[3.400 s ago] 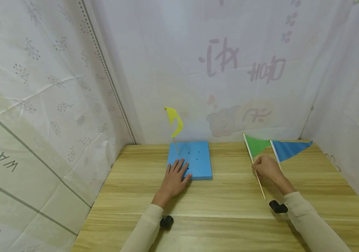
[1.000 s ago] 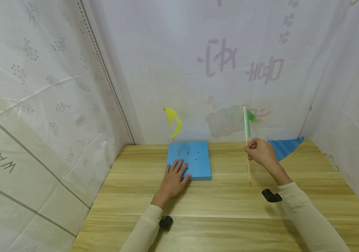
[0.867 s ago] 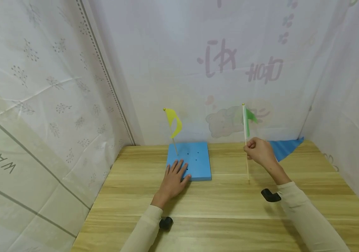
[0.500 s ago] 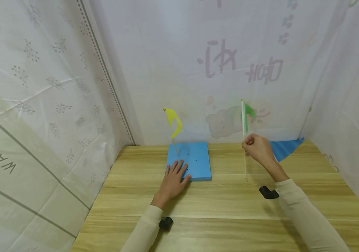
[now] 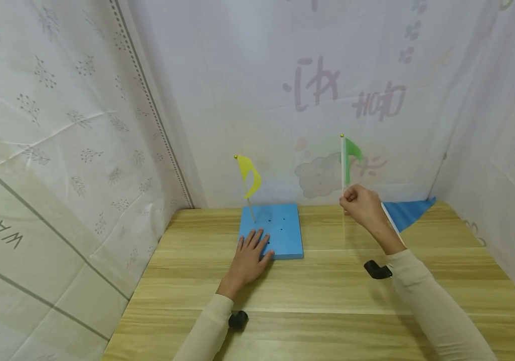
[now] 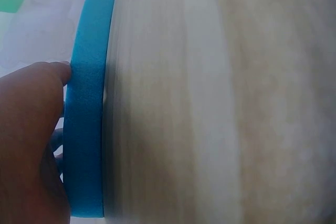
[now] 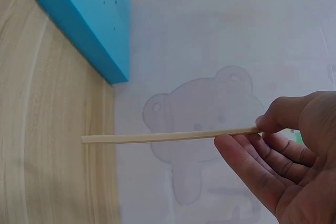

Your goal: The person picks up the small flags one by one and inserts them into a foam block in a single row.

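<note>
My left hand [image 5: 248, 260] lies flat on the front left part of a blue foam block [image 5: 286, 243], fingers spread. Small holes dot the block's top. A yellow flag [image 5: 251, 175] on a thin stick stands in it, tilted to the left. My right hand [image 5: 363, 208] pinches the stick of a green flag [image 5: 352, 150] between thumb and fingers. That flag is upright above the table, right of the block. In the right wrist view the bare wooden stick [image 7: 157, 137] points away from the fingertips, its lower end touching nothing.
A blue pennant flag [image 5: 408, 213] lies on the wooden table [image 5: 311, 311] behind my right forearm, its stick partly hidden. Printed curtains [image 5: 239, 75] close off the back and both sides. A black wrist device [image 5: 238, 320] sits by each cuff.
My right hand has picked the green flag up off the table, turned it upright and carried it up and to the left. The left hand stays on the block.
</note>
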`<state>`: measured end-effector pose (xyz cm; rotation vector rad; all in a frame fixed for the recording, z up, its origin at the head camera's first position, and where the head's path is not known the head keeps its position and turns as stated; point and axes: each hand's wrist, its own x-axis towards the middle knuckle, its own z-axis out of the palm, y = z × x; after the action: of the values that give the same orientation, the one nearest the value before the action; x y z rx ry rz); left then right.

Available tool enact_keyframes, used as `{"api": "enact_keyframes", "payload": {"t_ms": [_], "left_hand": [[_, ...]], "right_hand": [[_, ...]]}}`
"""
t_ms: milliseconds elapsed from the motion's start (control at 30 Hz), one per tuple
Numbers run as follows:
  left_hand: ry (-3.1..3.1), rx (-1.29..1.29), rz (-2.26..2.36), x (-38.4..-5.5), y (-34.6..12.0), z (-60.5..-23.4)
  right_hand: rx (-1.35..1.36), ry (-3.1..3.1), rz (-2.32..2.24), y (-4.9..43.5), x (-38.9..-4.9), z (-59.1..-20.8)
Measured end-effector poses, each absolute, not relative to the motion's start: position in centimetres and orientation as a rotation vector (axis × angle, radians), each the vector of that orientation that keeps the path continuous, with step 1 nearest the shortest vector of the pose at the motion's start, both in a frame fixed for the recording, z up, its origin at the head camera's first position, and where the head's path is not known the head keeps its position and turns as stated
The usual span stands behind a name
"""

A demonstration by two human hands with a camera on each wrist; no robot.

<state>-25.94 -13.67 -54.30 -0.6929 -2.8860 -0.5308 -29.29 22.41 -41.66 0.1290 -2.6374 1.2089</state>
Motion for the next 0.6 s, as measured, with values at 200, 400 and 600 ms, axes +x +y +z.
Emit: {"api": "enact_keyframes", "payload": {"t_ms": [200, 400, 600], "left_hand": [[-2.865, -0.701, -0.541, -26.0, -13.7, -54.3], [-2.883, -0.687, -0.524, -26.0, -13.7, -54.3], [-2.881, -0.689, -0.520, -26.0, -13.7, -54.3]], "right_hand": [[0.168, -2.596, 1.180, 21.7, -29.8, -41.4], [0.193, -2.559, 1.189, 20.7, -30.4, -41.1], [0.196, -2.542, 1.193, 19.8, -30.9, -40.8]]}}
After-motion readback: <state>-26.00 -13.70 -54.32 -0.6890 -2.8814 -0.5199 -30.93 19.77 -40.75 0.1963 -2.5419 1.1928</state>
